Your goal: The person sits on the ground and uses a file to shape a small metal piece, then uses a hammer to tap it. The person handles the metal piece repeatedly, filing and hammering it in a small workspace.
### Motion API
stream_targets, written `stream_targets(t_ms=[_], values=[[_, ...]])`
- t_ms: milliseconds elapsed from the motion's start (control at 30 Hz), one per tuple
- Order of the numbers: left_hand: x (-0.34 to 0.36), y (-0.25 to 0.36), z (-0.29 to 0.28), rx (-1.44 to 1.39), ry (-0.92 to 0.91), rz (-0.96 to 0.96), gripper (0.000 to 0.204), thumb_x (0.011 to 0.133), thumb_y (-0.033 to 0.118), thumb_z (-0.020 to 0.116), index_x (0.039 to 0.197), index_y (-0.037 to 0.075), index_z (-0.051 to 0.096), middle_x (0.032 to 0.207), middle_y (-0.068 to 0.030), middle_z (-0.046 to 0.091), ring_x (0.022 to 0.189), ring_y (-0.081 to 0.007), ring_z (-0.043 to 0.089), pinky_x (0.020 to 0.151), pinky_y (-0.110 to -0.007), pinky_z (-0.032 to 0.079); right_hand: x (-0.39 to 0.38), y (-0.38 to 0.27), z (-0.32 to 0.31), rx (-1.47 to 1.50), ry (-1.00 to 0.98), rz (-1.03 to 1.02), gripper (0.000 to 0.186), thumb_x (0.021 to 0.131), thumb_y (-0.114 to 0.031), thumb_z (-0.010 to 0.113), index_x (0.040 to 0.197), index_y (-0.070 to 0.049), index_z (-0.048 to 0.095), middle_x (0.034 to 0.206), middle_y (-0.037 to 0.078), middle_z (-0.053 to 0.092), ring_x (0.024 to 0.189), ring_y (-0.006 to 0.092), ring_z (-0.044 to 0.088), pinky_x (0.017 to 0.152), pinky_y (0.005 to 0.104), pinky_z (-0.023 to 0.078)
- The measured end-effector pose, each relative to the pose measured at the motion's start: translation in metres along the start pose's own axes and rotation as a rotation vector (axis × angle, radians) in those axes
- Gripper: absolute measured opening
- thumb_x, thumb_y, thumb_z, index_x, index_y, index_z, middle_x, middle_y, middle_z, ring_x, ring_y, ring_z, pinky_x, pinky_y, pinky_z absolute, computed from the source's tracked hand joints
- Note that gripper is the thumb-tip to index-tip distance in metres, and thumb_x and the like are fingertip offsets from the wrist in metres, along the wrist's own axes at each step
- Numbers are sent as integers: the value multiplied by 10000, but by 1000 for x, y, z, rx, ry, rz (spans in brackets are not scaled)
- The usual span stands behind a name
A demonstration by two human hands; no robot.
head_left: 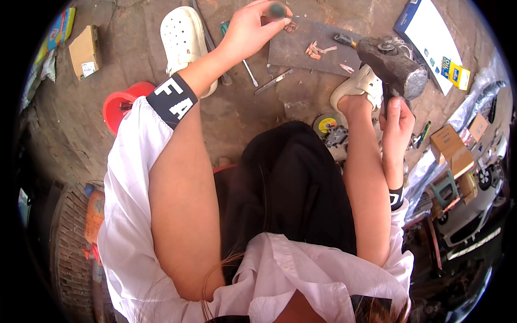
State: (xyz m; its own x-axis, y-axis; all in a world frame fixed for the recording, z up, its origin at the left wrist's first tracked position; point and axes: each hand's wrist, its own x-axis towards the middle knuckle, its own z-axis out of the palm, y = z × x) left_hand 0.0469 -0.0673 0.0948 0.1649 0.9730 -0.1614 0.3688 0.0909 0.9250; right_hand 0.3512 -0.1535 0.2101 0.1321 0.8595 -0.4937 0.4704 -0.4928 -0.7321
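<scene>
Upper right: right hand (397, 125) grips grey metal sledge-type hammer (393, 64) close below head, likely for control. Top centre: left hand (252, 28) closed round dark-green, round-ended tool (277, 9), probably steadying it near flat grey sheet (304, 51).

A small cardboard box (84, 53) lies at the upper left, near a bright packet (61, 28), a red bucket (111, 114) below them. Near the middle sits a disc (324, 125) with a yellow centre. A white box (428, 40) slants at the upper right; farther down, a brown carton (451, 144) lies near a green stool (444, 183) and a white car (464, 218)
</scene>
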Motion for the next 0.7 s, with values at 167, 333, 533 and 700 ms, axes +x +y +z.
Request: stream_targets(t_ms=[167,333,533,700], values=[[6,-8,9,-192,-203,-109,187,903,99,610,1078,38,633,869,-91,665,764,-159,633,715,-307,503,-1,-7,10,14,-6,-29,379,1007,-332,546,810,-10,578,656,-50,488,598,31,400,527,205,309],[1,-16,18,-198,-248,10,180,948,116,573,1075,-2,620,909,-77,656,823,-141,626,749,-288,496,-2,-10,14,2,-26,15,354,1003,-316,555,825,-12,581,647,-60,460,579,24,381,511,203,289],[5,-21,8,-391,-128,-92,140,909,45,625,1031,-20,645,973,-38,569,874,-137,626,772,-267,500,-2,-11,13,5,-17,42,335,1003,-298,555,818,-20,576,629,-69,424,562,20,358,500,203,264],[0,-11,8,-358,-107,-94,145,871,16,639,1015,17,651,968,-29,576,889,-111,622,750,-247,499,0,-6,12,-5,-31,26,351,1002,-303,556,782,-30,545,622,-70,415,564,22,349,499,211,258]])
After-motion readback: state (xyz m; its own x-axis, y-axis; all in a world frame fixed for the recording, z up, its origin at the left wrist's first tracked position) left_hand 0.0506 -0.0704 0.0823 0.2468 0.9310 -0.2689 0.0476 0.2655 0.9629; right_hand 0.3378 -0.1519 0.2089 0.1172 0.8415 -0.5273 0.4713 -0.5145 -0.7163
